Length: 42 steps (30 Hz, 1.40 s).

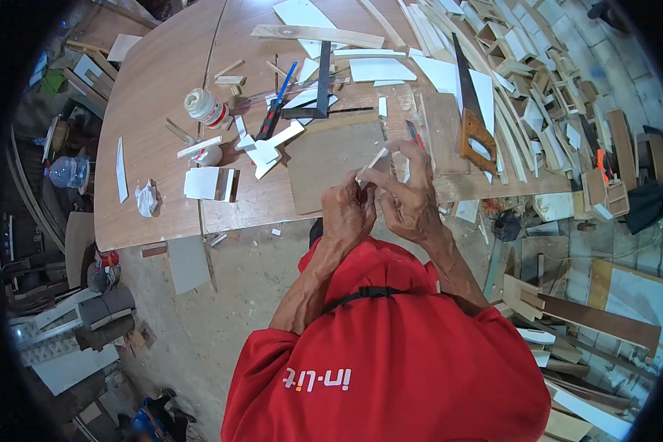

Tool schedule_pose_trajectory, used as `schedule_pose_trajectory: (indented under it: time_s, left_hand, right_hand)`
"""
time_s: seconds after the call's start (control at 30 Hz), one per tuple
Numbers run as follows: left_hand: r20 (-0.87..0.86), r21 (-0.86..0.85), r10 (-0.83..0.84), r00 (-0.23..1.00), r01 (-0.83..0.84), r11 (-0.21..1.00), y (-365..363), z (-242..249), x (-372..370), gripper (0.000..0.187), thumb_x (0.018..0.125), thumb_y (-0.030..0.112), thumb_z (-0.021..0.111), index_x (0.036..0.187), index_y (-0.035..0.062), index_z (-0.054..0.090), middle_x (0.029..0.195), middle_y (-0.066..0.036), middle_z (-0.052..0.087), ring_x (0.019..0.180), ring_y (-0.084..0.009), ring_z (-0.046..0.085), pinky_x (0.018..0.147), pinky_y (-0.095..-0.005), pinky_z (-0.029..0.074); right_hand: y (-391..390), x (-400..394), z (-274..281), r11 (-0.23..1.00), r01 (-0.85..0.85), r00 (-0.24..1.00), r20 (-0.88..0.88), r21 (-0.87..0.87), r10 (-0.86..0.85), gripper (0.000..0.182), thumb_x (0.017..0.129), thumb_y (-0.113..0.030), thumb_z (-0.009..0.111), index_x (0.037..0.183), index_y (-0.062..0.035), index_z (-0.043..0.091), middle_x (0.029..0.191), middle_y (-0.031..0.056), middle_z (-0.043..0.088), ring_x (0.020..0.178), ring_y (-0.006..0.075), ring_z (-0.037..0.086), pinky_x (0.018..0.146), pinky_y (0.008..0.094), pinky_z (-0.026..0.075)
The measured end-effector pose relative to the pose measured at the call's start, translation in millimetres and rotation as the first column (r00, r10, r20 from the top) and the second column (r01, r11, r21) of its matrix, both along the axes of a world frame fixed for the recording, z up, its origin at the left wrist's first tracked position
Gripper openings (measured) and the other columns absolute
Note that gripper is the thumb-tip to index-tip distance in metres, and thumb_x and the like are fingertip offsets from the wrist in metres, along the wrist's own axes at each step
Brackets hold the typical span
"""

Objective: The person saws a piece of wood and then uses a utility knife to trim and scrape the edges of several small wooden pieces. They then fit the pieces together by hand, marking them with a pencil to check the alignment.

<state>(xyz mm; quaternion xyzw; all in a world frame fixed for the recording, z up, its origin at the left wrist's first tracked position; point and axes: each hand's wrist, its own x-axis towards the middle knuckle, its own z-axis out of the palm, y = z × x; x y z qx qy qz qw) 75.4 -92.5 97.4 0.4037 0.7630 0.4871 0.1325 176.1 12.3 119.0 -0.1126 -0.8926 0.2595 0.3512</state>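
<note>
Both my hands are raised close together at the table's front edge, over a flat brown board (324, 158). A small pale strip (378, 158) slants up between them. My left hand (346, 210) has its fingers curled in at the strip's lower end. My right hand (409, 195) is bent over beside it, thumb and fingers meeting near the same strip; part of the grip is hidden. Left of the board are white joined pieces (267, 153), a blue and black tool (272, 114) and a black square (322, 81).
A handsaw (475, 132) lies at the right of the wooden table (155, 81). An open white jar (206, 109) and a crumpled tissue (146, 199) are on the left. Long strips and small wooden frames (523, 110) crowd the right side.
</note>
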Motion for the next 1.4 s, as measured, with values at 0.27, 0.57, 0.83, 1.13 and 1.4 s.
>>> schedule_pose_trajectory:
  time_s: [0.27,0.57,0.83,1.13,1.4]
  left_hand:
    - [0.290,-0.226,-0.157,0.944,0.227,0.947,-6.4,-1.2,-15.1,0.016,0.085,0.010,0.062,0.090,-0.0054,0.063,0.064,-0.013,0.064,0.056,-0.0152,0.057,0.052,-0.0335,0.043]
    - [0.458,-0.162,-0.244,0.855,0.350,0.923,-10.3,-6.9,-24.5,0.020,0.086,0.008,0.060,0.101,-0.0046,0.063,0.080,-0.004,0.065,0.071,-0.0102,0.052,0.063,-0.0296,0.043]
    - [0.452,-0.053,-0.290,0.844,0.350,0.935,-8.1,-13.2,-28.1,0.020,0.084,0.011,0.063,0.094,-0.0066,0.061,0.066,-0.015,0.061,0.059,-0.0151,0.051,0.056,-0.0357,0.043]
    - [0.570,-0.022,-0.298,0.765,0.377,0.926,-3.8,2.4,-31.1,0.020,0.086,0.011,0.062,0.099,-0.0052,0.063,0.079,-0.010,0.066,0.069,-0.0132,0.055,0.065,-0.0329,0.047]
    - [0.571,-0.050,-0.291,0.768,0.386,0.921,-2.4,3.5,-35.3,0.020,0.087,0.015,0.062,0.091,-0.0051,0.062,0.067,-0.006,0.060,0.060,-0.0127,0.049,0.054,-0.0320,0.042]
  right_hand:
    - [19.8,-0.6,2.8,0.985,-0.131,0.974,0.172,-0.112,0.149,0.031,0.070,0.000,0.058,0.098,-0.0085,0.069,0.106,0.0118,0.059,0.104,0.0302,0.055,0.095,0.0452,0.040]
    - [29.2,-6.5,-7.4,0.911,-0.229,0.942,0.159,-0.344,0.297,0.025,0.079,-0.004,0.059,0.100,-0.0087,0.071,0.094,0.0117,0.062,0.091,0.0289,0.059,0.083,0.0400,0.048]
    - [29.5,-10.4,-16.5,0.866,-0.224,0.952,0.090,-0.448,0.293,0.021,0.080,0.000,0.064,0.098,-0.0077,0.072,0.089,0.0106,0.060,0.083,0.0261,0.060,0.073,0.0355,0.049]
    - [32.8,-13.5,-20.8,0.857,-0.225,0.954,0.072,-0.464,0.289,0.021,0.081,0.002,0.063,0.098,-0.0065,0.072,0.088,0.0103,0.060,0.081,0.0233,0.060,0.069,0.0333,0.048]
    - [33.3,-14.6,-23.0,0.849,-0.212,0.957,0.072,-0.483,0.280,0.017,0.085,-0.001,0.063,0.099,-0.0052,0.071,0.090,0.0064,0.060,0.082,0.0158,0.058,0.070,0.0286,0.046]
